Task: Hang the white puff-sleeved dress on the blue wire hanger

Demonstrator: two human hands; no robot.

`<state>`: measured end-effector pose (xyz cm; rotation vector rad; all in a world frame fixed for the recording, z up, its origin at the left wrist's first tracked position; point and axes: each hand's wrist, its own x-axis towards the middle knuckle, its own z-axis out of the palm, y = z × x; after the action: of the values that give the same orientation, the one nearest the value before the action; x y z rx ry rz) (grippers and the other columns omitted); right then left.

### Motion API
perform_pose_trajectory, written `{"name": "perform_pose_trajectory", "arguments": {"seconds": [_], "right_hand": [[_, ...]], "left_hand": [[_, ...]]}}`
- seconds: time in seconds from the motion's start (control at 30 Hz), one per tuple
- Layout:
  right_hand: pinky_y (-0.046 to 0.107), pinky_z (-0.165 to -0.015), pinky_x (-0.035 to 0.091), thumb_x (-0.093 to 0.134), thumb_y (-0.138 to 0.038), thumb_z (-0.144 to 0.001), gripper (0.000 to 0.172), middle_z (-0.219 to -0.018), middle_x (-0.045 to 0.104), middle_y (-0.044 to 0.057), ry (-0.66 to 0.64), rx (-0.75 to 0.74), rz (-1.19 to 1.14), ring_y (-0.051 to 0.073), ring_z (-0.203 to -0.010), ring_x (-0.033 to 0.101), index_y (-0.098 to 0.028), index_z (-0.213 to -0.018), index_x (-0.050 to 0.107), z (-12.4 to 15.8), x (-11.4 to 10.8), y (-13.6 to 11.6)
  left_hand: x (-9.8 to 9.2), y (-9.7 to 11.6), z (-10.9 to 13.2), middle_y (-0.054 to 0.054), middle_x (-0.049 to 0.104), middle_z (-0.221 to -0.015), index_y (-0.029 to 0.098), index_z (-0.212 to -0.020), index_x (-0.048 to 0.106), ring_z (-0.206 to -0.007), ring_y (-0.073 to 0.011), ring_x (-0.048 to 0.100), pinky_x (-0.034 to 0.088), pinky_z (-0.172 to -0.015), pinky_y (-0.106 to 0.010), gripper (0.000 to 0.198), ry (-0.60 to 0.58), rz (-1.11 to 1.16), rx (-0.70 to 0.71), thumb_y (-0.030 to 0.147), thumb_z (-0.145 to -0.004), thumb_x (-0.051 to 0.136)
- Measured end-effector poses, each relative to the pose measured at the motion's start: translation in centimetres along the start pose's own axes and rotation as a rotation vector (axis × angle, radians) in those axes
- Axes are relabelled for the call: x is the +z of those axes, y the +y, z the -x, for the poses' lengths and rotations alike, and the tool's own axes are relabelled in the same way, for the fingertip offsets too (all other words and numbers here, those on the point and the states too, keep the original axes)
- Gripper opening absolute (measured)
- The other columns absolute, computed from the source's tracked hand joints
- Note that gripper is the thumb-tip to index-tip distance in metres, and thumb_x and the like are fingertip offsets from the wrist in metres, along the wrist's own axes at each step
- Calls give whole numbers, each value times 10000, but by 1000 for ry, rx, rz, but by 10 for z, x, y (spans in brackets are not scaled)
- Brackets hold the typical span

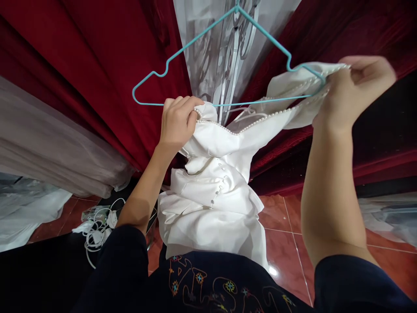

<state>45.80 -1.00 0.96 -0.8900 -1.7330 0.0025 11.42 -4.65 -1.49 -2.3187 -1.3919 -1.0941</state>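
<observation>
The left hand [178, 121] gripped the dress [220, 187] at the hanger's [202, 34] bottom edge. The right hand [352, 94] clutched it near the right corner.

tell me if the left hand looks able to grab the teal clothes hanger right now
Probably yes: the left hand is right by the teal clothes hanger with nothing visibly blocking it, though it grips the bead-edged white dress and may need to loosen.

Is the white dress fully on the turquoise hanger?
Not fully: the left end of the thin turquoise hanger juts out bare beyond the white, bead-edged fabric dress. Whether the hanger's right end sits inside, I cannot tell.
</observation>
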Motion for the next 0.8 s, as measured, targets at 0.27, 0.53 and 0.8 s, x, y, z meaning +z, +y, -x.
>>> {"name": "perform_pose_trajectory", "arguments": {"seconds": [0.27,0.53,0.8], "right_hand": [[405,-876,549,553,-252,-961,194,-930,756,62,-59,120,-19,214,-934,679,-263,-1008,740,59,39,-23],[464,-1067,571,539,-274,-990,312,-1248,696,81,-71,-79,-5,251,-1221,655,-288,-1266,683,33,75,-51],[548,-989,595,481,-413,-1039,285,-1021,658,84,8,-14,-32,277,-1072,679,-274,-1142,708,55,95,-28]], "left_hand": [[21,1,-4,-57,742,-1125,227,-1142,671,-1116,-273,686,441,-1113,-477,261,-5,83,-21,281,-1139,415],[28,1,-3,-59,743,-1129,227,-1156,681,-1089,-270,684,449,-1099,-473,262,11,127,16,295,-1134,429],[22,-1,15,-83,638,-1363,263,-1281,708,-1305,-275,594,486,-1133,-459,316,139,164,96,329,-1090,466]]}}
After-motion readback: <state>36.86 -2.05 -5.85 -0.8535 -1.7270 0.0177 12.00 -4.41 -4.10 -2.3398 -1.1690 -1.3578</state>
